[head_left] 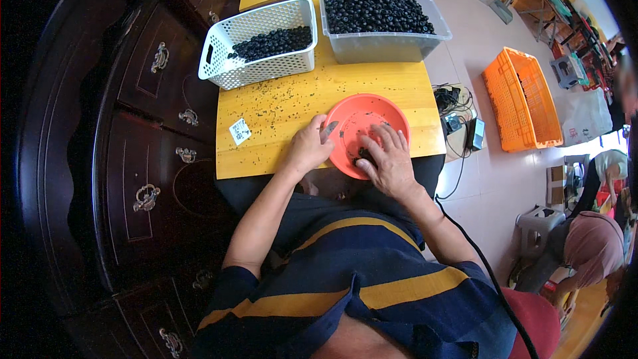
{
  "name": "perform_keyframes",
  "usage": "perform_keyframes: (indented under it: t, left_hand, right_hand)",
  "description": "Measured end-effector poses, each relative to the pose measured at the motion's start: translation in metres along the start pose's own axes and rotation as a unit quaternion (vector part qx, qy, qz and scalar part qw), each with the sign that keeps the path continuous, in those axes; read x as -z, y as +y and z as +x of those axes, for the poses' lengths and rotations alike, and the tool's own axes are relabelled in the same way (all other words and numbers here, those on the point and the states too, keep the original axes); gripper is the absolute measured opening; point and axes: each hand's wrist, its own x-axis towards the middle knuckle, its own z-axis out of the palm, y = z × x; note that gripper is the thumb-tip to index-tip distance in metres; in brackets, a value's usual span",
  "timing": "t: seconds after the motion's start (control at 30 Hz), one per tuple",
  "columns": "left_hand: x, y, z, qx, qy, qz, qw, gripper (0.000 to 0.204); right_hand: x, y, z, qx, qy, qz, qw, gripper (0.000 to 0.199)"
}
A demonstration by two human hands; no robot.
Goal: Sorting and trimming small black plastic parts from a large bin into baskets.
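Note:
A round orange-red plastic bowl point(352, 110) sits at the near edge of the yellow table. My left hand point(310, 146) grips the bowl's left rim, and a dark grey patch shows at its fingertips. Inside the bowl, my right hand point(393, 165) curls its thumb and forefinger around a few small black parts point(363, 154), while its other fingers are apart. Tiny dark scraps lie on the bowl's floor. Past the bowl, a white perforated basket point(266, 74) holds some small black round parts. Beside it, a clear plastic bin point(382, 46) is heaped with more of them.
Dark scraps are strewn over the yellow table point(392, 80), where a white printed label point(240, 131) lies at left. Dark wooden drawers point(136, 179) stand close on the left. Cables point(458, 103) and an orange crate point(525, 100) are at right. Another person point(591, 246) bends over nearby.

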Motion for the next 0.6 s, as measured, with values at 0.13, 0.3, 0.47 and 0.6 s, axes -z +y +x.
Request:
perform_keyframes:
  t: [0.13,0.3,0.47,0.6]
  left_hand:
    - [0.003,0.004,-0.004,0.006,-0.003,-0.017,1.0,0.057]
    - [0.005,0.006,-0.005,0.013,-0.003,-0.014,1.0,0.055]
    - [0.004,0.003,-0.003,0.029,-0.014,0.009,0.999,0.052]
    - [0.001,-0.001,-0.003,0.005,0.003,-0.001,1.0,0.052]
  right_hand:
    - [-0.002,0.004,0.003,-0.05,-0.002,-0.006,0.999,0.051]
    - [-0.001,-0.001,0.003,-0.008,-0.033,0.066,0.997,0.047]
    - [0.001,-0.012,0.002,0.014,-0.024,0.054,0.998,0.042]
    - [0.0,-0.013,0.001,0.008,-0.043,0.054,0.998,0.035]
